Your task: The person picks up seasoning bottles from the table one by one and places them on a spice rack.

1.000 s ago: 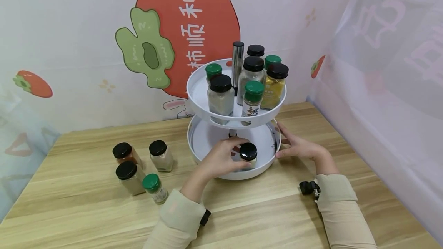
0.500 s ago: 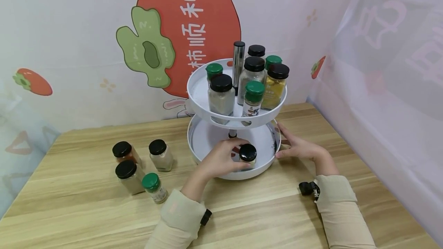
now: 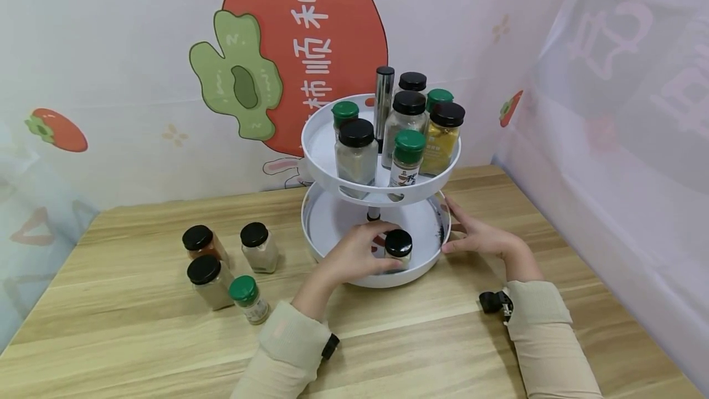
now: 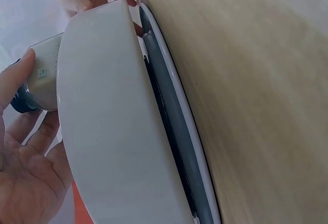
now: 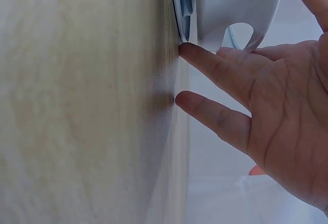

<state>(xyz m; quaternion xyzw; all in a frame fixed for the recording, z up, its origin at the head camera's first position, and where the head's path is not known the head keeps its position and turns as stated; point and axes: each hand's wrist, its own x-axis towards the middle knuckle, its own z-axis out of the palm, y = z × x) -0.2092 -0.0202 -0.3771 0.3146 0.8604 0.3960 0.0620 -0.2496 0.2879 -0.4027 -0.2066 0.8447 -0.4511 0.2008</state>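
Observation:
In the head view, my left hand holds a small black-lidded jar over the floor of a white two-tier turntable's lower tray, near its front. The left wrist view shows thumb and fingers on either side of this clear square jar with pale contents, its base hidden behind the tray wall. At the tray's right side, my right hand touches the rim with extended fingers. Spread fingers reach the tray's edge in the right wrist view, close over the table, beside an oval cutout in the wall.
The upper tray carries several spice jars with black or green lids around a metal post. Left on the wooden table stand a reddish jar, two pale black-lidded jars and a green-lidded bottle. A printed cloth hangs behind.

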